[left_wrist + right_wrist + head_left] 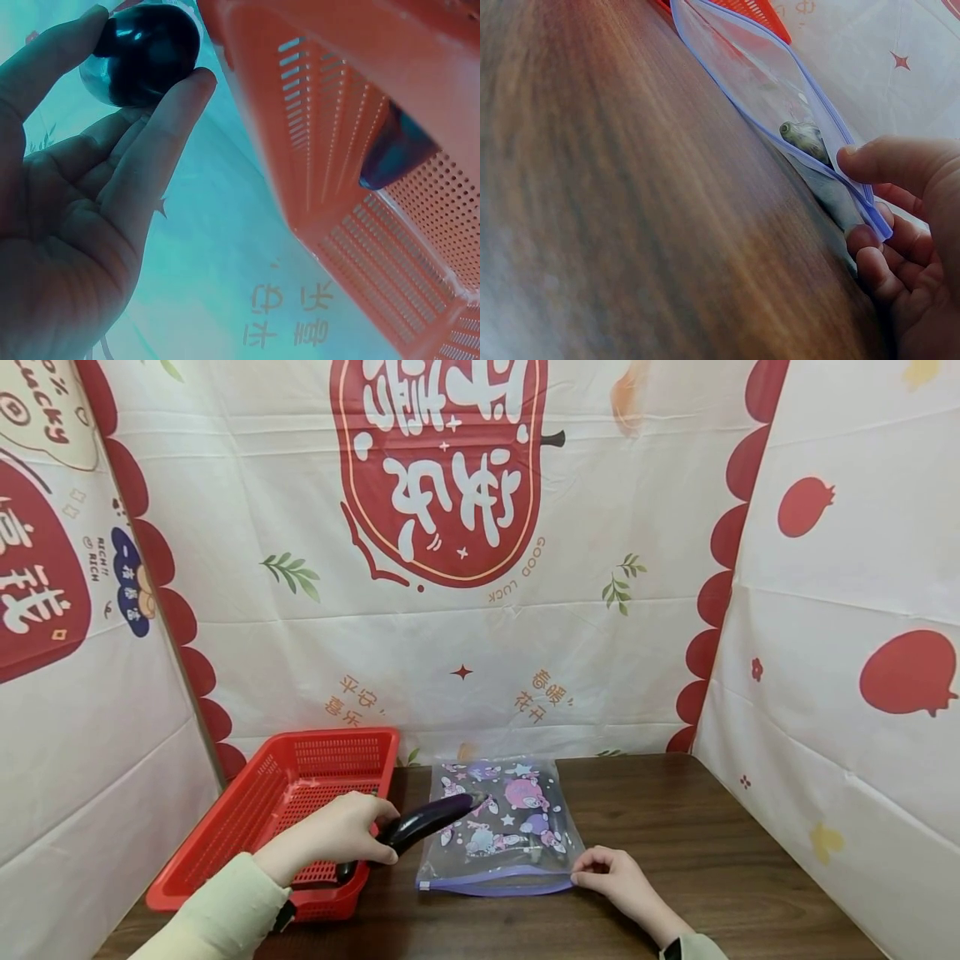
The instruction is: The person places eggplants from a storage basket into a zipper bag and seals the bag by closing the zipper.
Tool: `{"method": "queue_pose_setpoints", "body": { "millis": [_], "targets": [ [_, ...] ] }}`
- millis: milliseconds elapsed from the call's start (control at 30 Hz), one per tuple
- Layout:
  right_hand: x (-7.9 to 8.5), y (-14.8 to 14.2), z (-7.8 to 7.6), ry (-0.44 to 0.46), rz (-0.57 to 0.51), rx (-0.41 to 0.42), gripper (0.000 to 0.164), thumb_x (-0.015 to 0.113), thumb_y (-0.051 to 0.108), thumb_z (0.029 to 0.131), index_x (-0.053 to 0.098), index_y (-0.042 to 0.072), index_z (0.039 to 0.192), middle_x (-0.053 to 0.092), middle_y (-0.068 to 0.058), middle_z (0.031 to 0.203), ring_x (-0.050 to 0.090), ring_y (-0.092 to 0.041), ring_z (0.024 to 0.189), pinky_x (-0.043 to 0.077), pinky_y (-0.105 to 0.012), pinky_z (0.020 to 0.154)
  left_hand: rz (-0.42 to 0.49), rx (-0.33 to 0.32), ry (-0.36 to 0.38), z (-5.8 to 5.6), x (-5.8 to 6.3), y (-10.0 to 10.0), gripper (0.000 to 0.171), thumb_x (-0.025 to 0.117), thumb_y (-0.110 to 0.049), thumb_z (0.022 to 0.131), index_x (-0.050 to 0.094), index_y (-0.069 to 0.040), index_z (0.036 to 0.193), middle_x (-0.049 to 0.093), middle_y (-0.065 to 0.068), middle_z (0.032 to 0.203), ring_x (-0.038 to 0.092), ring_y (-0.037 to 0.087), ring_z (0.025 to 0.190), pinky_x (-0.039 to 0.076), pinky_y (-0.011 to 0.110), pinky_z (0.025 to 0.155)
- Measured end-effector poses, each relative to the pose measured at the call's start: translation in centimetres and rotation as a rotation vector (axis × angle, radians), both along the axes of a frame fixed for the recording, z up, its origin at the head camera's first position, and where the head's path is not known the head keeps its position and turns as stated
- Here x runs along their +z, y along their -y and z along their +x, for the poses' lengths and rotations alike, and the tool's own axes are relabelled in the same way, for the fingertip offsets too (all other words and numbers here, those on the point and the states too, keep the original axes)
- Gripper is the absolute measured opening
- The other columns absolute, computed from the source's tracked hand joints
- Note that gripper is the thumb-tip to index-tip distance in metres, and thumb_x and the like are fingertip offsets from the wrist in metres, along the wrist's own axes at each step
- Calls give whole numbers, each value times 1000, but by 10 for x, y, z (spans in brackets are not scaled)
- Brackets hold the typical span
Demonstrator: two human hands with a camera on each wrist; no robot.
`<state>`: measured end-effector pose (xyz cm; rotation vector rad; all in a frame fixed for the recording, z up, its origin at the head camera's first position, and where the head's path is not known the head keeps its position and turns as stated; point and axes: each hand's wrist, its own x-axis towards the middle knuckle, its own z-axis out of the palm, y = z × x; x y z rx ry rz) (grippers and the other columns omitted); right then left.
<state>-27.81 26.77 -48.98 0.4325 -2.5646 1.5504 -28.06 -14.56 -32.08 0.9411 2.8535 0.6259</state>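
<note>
My left hand (345, 827) grips a dark purple eggplant (431, 821) by one end, between the basket and the bag. Its stem end points right, over the clear zip bag (498, 862) printed with cartoon figures. The left wrist view shows the eggplant's rounded end (150, 52) between thumb and fingers. With thumb and fingers, my right hand (618, 881) pinches the right corner of the bag's purple zip edge (510, 892). In the right wrist view the mouth gapes, and a greenish stem end (804, 140) shows inside; the rest of that item is hard to see.
A red plastic basket (281, 739) stands at the left, partly behind my left forearm. Another dark purple eggplant (397, 150) lies in it. The wooden table (660, 827) reaches back to a printed cloth wall (637, 677), with cloth on both sides.
</note>
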Motion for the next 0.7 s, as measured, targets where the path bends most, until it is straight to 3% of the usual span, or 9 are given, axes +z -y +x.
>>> {"method": "queue_pose_setpoints", "body": {
  "millis": [267,467,700],
  "targets": [
    [0,-1,0,2,-15,11,13,77,13,81,69,3,84,61,2,77,53,-7,70,44,-24,65,-8,-39,7,4,-7,-7,31,81,-26,71,69,-13,97,58,-11,72,51,8,65,42,32,61],
    [1,-1,0,-4,-16,26,15,75,9,82,68,-3,86,61,1,79,53,-6,71,44,-24,64,-18,-71,6,7,-13,-13,34,81,-26,70,70,-11,98,60,-13,74,51,5,66,43,30,63],
    [20,8,12,17,-21,17,7,73,2,82,68,-2,84,61,-2,78,53,-8,70,44,-24,64,13,-120,22,12,-18,-19,38,82,-24,68,69,-7,100,59,-12,71,51,2,63,44,26,61]
  ]
}}
